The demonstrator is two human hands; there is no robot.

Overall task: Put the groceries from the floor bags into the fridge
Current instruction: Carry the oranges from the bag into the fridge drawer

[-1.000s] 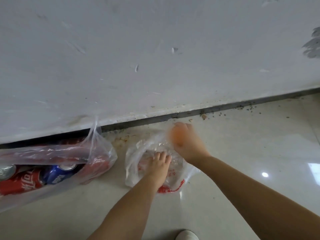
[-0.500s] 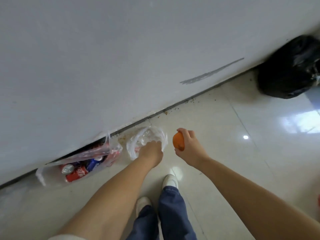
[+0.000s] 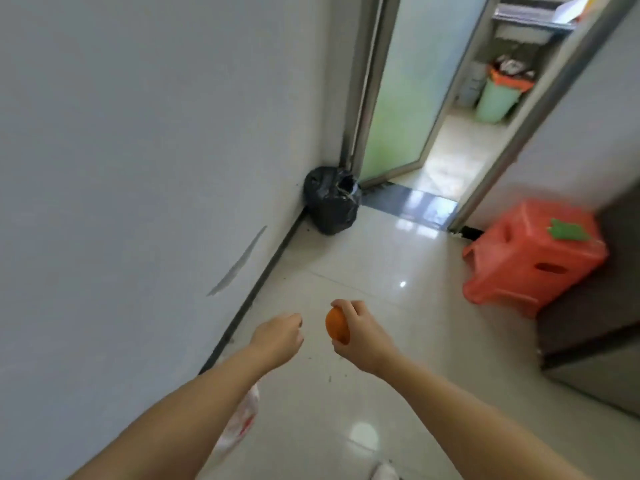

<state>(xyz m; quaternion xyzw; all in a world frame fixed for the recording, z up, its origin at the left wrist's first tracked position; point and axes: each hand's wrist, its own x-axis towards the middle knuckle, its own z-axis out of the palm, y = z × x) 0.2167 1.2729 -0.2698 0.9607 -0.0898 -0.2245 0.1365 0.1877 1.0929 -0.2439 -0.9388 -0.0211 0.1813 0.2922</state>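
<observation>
Nearest, a thin clear plastic bag with red print (image 3: pixel 242 422) hangs beneath the left forearm. The left hand (image 3: pixel 278 336) is curled closed; whether it grips the bag I cannot tell. The right hand (image 3: pixel 362 336) wraps a small round orange fruit (image 3: pixel 336 325). Beyond sits a red plastic stool (image 3: pixel 533 254), a likely trip hazard; no fridge is visible.

Glossy pale tiled floor (image 3: pixel 381 258), grey wall (image 3: pixel 138 133) at nine o'clock, black rubbish bag (image 3: pixel 331 200) at twelve, red plastic stool (image 3: pixel 533 251) at two.
</observation>
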